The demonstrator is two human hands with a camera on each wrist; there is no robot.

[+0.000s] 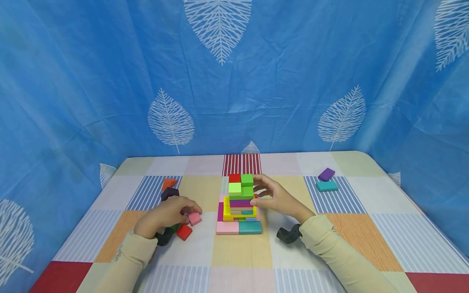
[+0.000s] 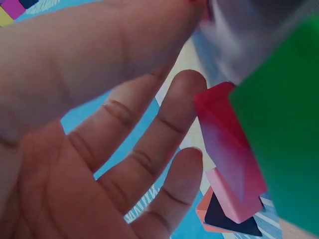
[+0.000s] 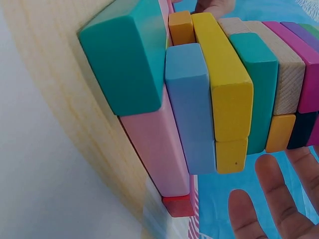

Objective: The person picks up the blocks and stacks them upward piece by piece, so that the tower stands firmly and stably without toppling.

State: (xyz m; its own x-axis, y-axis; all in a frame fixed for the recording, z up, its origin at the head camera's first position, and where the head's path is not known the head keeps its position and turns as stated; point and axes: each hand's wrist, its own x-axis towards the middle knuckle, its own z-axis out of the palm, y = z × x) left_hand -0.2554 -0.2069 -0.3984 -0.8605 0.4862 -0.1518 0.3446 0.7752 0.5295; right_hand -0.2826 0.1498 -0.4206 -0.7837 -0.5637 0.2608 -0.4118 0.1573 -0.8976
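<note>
A stepped tower of coloured wooden blocks (image 1: 242, 205) stands at the middle, a pink block and a teal block (image 3: 124, 64) at its near base. Red, lime and green blocks (image 1: 247, 180) top it. My right hand (image 1: 272, 195) is at the tower's right side, thumb close against it and fingers spread. My left hand (image 1: 170, 211) hovers low over loose blocks, fingertips right at a pink block (image 1: 195, 218). In the left wrist view its fingers extend loosely beside a red block (image 2: 219, 104) and a large-looking green block (image 2: 284, 124); the thumb tip is partly cut off.
A red block (image 1: 184, 232) lies just before the left hand; orange (image 1: 169, 184) and black (image 1: 170, 193) blocks lie behind it. Purple (image 1: 326, 174) and teal (image 1: 327, 186) blocks lie at the far right. A patchwork cloth (image 1: 242, 280) covers the table, with a blue curtain (image 1: 256, 101) behind.
</note>
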